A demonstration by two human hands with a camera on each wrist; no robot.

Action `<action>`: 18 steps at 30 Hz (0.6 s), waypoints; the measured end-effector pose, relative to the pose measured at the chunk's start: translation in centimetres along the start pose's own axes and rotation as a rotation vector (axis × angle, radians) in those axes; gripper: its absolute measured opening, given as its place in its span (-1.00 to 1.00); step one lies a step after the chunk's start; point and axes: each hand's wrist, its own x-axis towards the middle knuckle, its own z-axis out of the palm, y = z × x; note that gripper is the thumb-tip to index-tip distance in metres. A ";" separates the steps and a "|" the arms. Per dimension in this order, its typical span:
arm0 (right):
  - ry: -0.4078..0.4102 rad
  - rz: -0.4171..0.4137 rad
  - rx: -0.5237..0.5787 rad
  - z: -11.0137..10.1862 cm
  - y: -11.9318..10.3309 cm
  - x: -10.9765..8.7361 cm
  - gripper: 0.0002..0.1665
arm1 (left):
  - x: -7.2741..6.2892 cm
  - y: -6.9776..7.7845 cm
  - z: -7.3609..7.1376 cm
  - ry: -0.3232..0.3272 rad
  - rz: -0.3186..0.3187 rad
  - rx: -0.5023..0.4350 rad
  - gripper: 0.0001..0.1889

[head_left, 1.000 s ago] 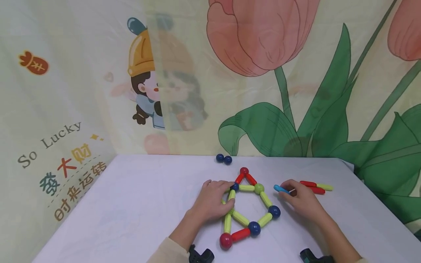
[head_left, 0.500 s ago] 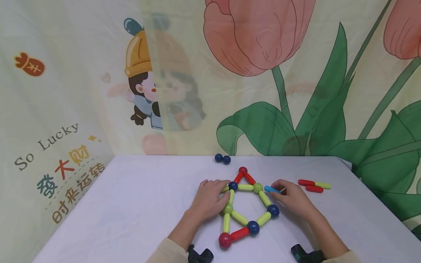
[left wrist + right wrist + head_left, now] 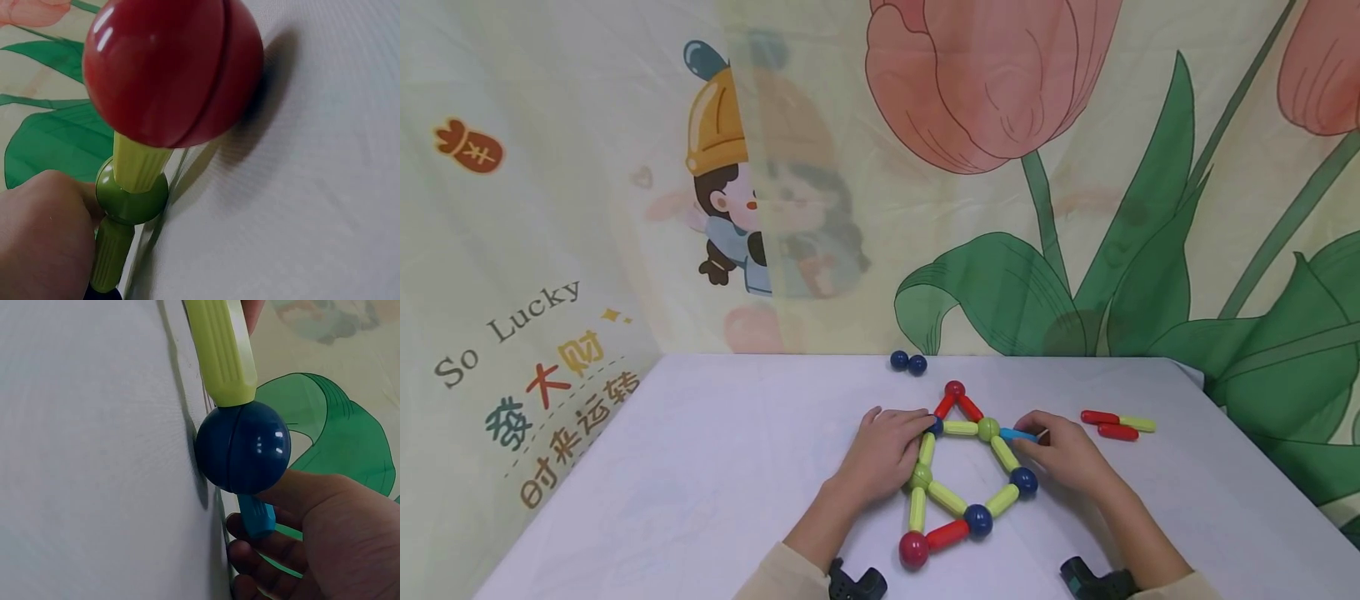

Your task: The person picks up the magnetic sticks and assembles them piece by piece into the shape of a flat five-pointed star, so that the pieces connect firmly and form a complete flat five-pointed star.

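A frame of magnetic building sticks (image 3: 947,499) and balls lies on the white table, with yellow-green and red sticks. My left hand (image 3: 883,457) holds its upper left part, fingers over the navy ball (image 3: 936,426); what the palm covers is hidden. My right hand (image 3: 1070,454) pinches a blue magnetic stick (image 3: 1017,434), whose tip meets the green ball (image 3: 988,429) at the upper right. In the right wrist view, thumb and fingers surround the blue stick (image 3: 257,517) behind a navy ball (image 3: 244,447). A red ball (image 3: 172,69) fills much of the left wrist view.
Two navy balls (image 3: 908,362) sit at the table's back edge. Two red sticks (image 3: 1117,432) and a yellow-green stick (image 3: 1137,424) lie right of the right hand. Black devices (image 3: 857,582) show by both wrists. A printed curtain (image 3: 820,167) hangs behind.
My right hand has moved left, bringing the blue stick from apart to the green ball. My left hand shifted slightly, covering the yellow-green stick that showed left of the upper navy ball.
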 end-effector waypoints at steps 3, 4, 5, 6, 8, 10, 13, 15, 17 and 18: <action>-0.001 0.004 -0.001 0.0 0.0 0.0 -0.64 | -0.1 0.1 0.0 0.000 0.003 -0.007 -0.57; -0.002 0.003 -0.001 0.0 0.0 0.0 -0.63 | -0.1 0.1 0.0 0.000 0.001 -0.010 -0.57; -0.002 0.001 -0.002 0.0 0.1 0.0 -0.63 | -0.1 0.1 -0.1 0.001 0.000 -0.013 -0.56; -0.002 0.000 -0.002 0.0 0.1 0.1 -0.62 | -0.1 0.1 -0.1 0.000 -0.001 -0.015 -0.56; 0.001 -0.003 -0.002 -0.1 0.1 0.1 -0.62 | -0.1 0.1 -0.1 0.002 -0.002 -0.019 -0.56; 0.004 -0.008 -0.005 -0.1 0.1 0.0 -0.62 | -0.1 0.1 -0.1 0.002 -0.002 -0.023 -0.56; 0.007 0.001 -0.006 -0.2 0.1 -0.1 -0.61 | -0.1 0.0 0.0 0.001 -0.002 -0.026 -0.56; 0.006 0.005 -0.007 -0.3 0.2 -0.1 -0.61 | -0.1 0.0 0.0 -0.001 -0.003 -0.028 -0.56; 0.002 0.002 -0.007 -0.4 0.3 -0.2 -0.60 | -0.1 0.0 0.0 -0.001 -0.003 -0.029 -0.56; 0.000 0.002 -0.005 -0.5 0.3 -0.2 -0.60 | -0.1 0.1 -0.1 -0.001 -0.004 -0.029 -0.56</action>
